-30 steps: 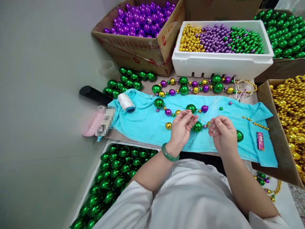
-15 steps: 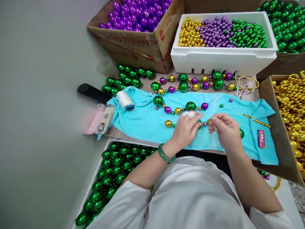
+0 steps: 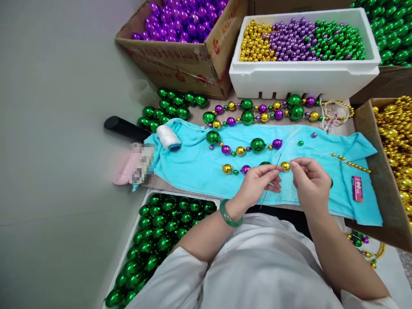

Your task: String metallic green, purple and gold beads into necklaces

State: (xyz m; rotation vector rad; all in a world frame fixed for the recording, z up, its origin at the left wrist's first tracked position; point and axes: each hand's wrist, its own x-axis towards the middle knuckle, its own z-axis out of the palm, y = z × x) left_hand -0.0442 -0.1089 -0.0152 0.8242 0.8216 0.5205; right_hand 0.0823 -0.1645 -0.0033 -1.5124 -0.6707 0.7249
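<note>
A long thin needle (image 3: 264, 200) slants through the fingers of my left hand (image 3: 255, 183), pinched between thumb and forefinger. My right hand (image 3: 310, 182) is closed in a pinch just right of it; what its fingertips hold is too fine to make out. Beyond my fingers, a gold bead (image 3: 285, 166) lies in a row with a purple bead (image 3: 245, 170) and other beads on the turquoise towel (image 3: 193, 167). Farther back lies a curved row with a large green bead (image 3: 257, 145). White thread (image 3: 309, 146) runs rightward from it toward small gold beads (image 3: 350, 164).
A thread spool (image 3: 168, 138) lies on the towel's left, a small pink box (image 3: 357, 189) on its right. Finished-looking bead strands (image 3: 247, 117) lie behind. Around stand a white foam box (image 3: 302, 77), cardboard boxes (image 3: 167, 64) and a tray of green balls (image 3: 161, 234).
My left hand has drawn back toward me and turned, and the needle now shows clearly in it. My right hand has shifted slightly right, still pinched. The gold bead is more exposed.
</note>
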